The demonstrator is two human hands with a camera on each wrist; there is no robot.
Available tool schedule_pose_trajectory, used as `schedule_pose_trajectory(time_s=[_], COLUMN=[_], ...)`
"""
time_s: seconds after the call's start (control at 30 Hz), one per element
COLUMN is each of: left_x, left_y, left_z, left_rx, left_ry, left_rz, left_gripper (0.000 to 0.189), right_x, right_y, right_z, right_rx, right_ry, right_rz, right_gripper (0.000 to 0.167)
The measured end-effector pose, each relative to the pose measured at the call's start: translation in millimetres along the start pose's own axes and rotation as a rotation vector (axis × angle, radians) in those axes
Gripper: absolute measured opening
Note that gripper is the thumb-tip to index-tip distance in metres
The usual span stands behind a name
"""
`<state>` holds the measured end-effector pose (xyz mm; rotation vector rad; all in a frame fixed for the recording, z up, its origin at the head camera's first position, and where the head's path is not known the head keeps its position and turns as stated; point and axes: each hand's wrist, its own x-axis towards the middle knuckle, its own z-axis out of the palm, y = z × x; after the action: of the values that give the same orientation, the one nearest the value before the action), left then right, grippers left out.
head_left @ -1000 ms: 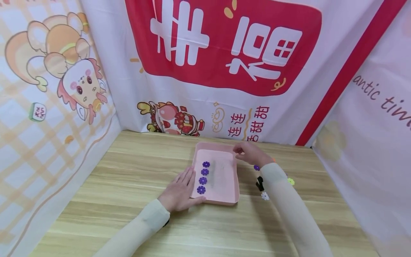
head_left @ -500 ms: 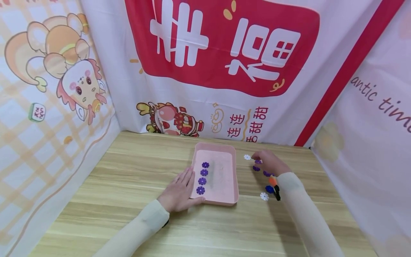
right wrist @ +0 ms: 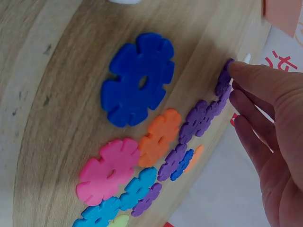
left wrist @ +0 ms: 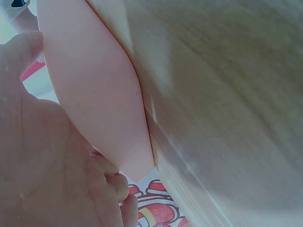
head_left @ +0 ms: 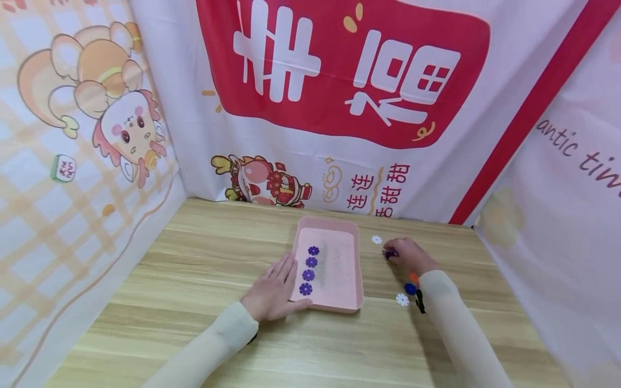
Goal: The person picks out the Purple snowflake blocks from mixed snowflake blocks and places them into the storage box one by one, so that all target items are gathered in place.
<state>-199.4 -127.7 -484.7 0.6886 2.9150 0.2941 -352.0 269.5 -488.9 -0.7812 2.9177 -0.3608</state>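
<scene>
My left hand (head_left: 273, 291) lies with straight fingers along the left rim of a shallow pink tray (head_left: 360, 280). In the left wrist view, the fingers (left wrist: 111, 182) touch the outer wall of that tray (left wrist: 102, 94). Inside it, several purple snowflake discs (head_left: 308, 275) form a column near the left side. To the tray's right, my right hand (head_left: 412, 256) pinches a purple snowflake disc (right wrist: 224, 78) between thumb and fingers, close to the table. More purple discs (right wrist: 193, 122) lie right beside the fingertips, partly overlapping.
Loose discs spread over the table around the right hand: a dark blue disc (right wrist: 138, 80), a pink disc (right wrist: 109, 171), an orange disc (right wrist: 160, 138) and light blue ones (right wrist: 138, 188). White discs (head_left: 377, 240) lie near the tray. A printed cloth (head_left: 271, 134) hangs behind the table.
My right hand has moved from over the tray's right rim out to the loose discs, where it now pinches a purple one. The left hand has stayed on the tray.
</scene>
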Motion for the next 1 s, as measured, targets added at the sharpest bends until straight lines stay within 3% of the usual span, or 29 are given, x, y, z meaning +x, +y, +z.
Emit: schedule_pose_trajectory(time_s=[0.47, 0.83, 1.0], left_x=[2.2, 1.3, 0.8], left_y=[-0.7, 0.7, 2.4], left_z=[2.8, 2.3, -0.3], left_rx=[0.003, 0.004, 0.006], left_ry=[0.001, -0.008, -0.006], left_rz=[-0.007, -0.01, -0.015], left_gripper=[0.109, 0.108, 0.107], right_x=[0.1, 11.6, 16.9], right_y=[9, 12, 15], right_z=[-2, -9, -15], right_rx=[0.0, 0.074, 0.116], right_ry=[-0.006, -0.145, -0.164], right_rz=[-0.006, 0.108, 0.11], right_gripper=[0.026, 0.026, 0.026])
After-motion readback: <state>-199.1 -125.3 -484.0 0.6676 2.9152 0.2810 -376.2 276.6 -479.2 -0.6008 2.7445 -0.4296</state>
